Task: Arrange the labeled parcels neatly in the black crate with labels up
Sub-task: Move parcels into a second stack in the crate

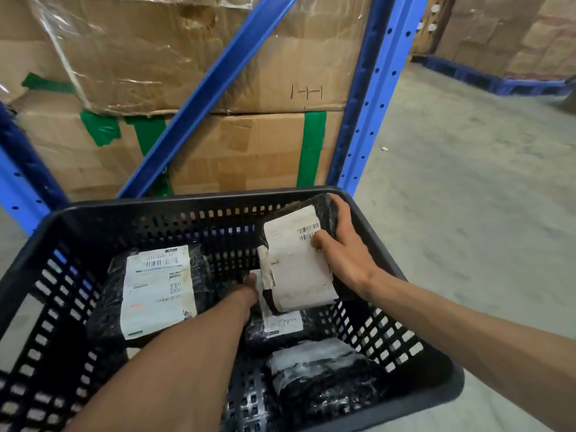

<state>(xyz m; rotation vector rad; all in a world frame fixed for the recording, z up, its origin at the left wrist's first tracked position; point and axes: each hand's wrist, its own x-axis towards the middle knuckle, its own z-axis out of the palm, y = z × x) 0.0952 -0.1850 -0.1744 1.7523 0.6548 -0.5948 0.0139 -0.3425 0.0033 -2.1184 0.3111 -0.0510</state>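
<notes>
A black perforated crate [199,202] fills the lower view. My right hand [346,247] grips a black parcel [299,260] with its white label up, held tilted over the crate's right side. My left hand [249,288] reaches down into the crate's middle, its fingers mostly hidden against a lower parcel [280,325] whose label shows partly under the held one. A large parcel [156,294] lies label up on the left. Another black parcel [321,375] sits at the near right, its taped end up and no label readable.
Blue steel rack posts [371,98] and a diagonal brace [202,98] stand just behind the crate, with taped cardboard boxes [249,151] stacked on the rack. Grey concrete floor [467,182] spreads to the right, with blue pallets [486,77] and more boxes far back.
</notes>
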